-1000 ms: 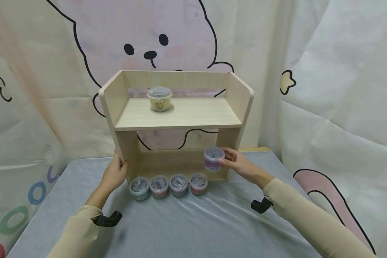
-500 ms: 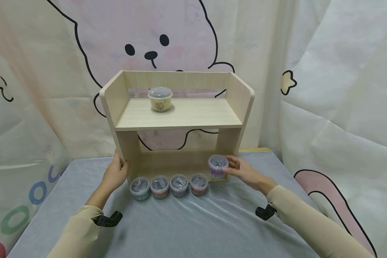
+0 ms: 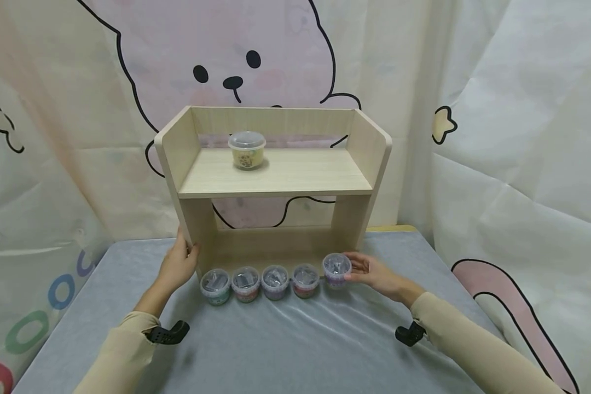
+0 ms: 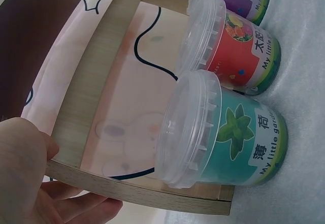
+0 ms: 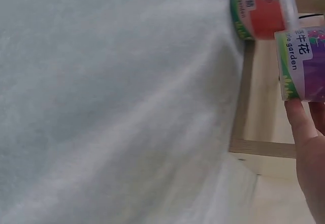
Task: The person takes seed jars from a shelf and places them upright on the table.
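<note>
Left hand: your left hand (image 3: 178,265) grips the left side panel (image 3: 179,156) of the two-tier wooden shelf (image 3: 295,175), thumb on one face, fingers on the other.
Right hand: your right hand (image 3: 376,277) grasps the held purple tub (image 3: 337,266), fingers and thumb around its right side.
Held tub: lid uppermost, just right of the row, near the shelf's front right corner; you cannot tell whether its base touches the cloth.
Tub row: along the shelf's lower front edge, left to right, teal mint tub (image 4: 236,137), left red tub (image 4: 241,51), middle purple tub (image 3: 275,283), right red tub (image 3: 305,280); all lidded, upright.
Upper tier: yellow tub (image 3: 247,151), lidded, upright, left of centre, nearer the back edge.
Table: grey-blue cloth (image 3: 276,350) beneath shelf and row.
Backdrop: pale curtain with cartoon bear (image 3: 276,33) behind the shelf.
</note>
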The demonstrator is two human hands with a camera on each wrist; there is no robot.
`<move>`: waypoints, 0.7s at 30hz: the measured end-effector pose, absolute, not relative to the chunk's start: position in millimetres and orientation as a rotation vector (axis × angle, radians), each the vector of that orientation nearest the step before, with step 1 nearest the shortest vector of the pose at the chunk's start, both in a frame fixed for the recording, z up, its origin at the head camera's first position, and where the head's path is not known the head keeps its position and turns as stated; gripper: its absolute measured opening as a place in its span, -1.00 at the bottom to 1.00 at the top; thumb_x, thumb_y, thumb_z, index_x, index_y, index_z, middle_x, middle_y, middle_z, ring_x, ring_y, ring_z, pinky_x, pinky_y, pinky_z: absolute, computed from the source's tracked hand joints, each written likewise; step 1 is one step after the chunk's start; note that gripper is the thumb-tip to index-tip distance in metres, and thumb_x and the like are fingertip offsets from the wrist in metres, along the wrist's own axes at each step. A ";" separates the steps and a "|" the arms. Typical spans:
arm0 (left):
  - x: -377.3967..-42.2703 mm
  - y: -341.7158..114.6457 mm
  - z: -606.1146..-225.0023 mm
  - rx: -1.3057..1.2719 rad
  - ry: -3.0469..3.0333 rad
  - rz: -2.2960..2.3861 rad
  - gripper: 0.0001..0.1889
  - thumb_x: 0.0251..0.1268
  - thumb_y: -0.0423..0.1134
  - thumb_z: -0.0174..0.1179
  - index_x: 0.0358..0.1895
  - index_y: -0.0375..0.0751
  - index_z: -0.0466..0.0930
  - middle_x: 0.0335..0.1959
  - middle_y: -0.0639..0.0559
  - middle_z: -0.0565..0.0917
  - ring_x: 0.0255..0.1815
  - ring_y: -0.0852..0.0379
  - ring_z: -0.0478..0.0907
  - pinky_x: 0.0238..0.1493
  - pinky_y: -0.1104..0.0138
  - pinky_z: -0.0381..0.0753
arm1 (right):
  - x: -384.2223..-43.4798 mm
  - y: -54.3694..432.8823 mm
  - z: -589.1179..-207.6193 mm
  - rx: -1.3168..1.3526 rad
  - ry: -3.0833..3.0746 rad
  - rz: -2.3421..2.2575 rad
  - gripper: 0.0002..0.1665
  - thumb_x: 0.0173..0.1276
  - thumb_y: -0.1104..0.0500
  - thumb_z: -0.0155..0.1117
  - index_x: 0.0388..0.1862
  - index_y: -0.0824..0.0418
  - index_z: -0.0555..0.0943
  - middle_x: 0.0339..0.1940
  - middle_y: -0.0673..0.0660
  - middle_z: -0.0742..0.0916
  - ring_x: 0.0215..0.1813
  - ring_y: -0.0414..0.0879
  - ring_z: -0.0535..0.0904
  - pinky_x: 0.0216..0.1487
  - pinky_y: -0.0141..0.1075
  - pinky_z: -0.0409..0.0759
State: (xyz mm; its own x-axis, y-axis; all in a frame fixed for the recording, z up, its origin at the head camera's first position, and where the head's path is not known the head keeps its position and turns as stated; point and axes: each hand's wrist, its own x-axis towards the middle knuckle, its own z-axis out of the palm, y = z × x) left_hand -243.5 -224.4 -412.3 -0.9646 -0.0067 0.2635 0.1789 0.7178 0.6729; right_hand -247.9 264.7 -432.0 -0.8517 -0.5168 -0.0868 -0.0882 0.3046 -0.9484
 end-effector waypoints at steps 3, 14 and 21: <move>-243.6 -224.6 -412.2 -0.132 -2.679 -1.089 -0.31 0.60 -0.18 -0.12 0.62 -0.18 -0.22 0.29 -0.61 0.47 0.20 -0.52 0.56 0.03 -0.24 0.63 | -247.9 265.4 -437.6 -0.521 2.186 -1.566 -0.13 0.46 0.16 0.29 0.56 0.45 0.12 0.51 0.47 0.39 0.57 0.35 0.24 0.40 -0.26 0.50; -246.3 -225.5 -414.4 -0.119 -2.660 -1.087 -0.30 0.59 -0.20 -0.11 0.63 -0.17 -0.23 0.28 -0.61 0.47 0.19 -0.51 0.57 0.09 -0.26 0.60 | -253.4 267.6 -462.4 -0.527 2.166 -1.576 -0.15 0.44 0.20 0.29 0.55 0.46 0.14 0.53 0.47 0.36 0.60 0.36 0.17 0.50 -0.12 0.39; -244.2 -223.7 -413.8 -0.112 -2.662 -1.095 -0.30 0.58 -0.22 -0.10 0.63 -0.18 -0.21 0.29 -0.60 0.47 0.21 -0.51 0.55 0.13 -0.27 0.58 | -253.2 268.3 -470.7 -0.507 2.108 -1.612 -0.14 0.43 0.22 0.30 0.55 0.47 0.13 0.54 0.49 0.33 0.60 0.36 0.16 0.36 -0.43 0.47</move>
State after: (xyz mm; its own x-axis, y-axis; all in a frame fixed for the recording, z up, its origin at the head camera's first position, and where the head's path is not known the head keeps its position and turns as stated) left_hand -244.2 -223.7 -413.8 -0.9632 -0.0275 0.2673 0.1685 0.7131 0.6805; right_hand -253.2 268.3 -470.7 -0.8380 -0.5326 -0.1190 -0.0248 0.2550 -0.9666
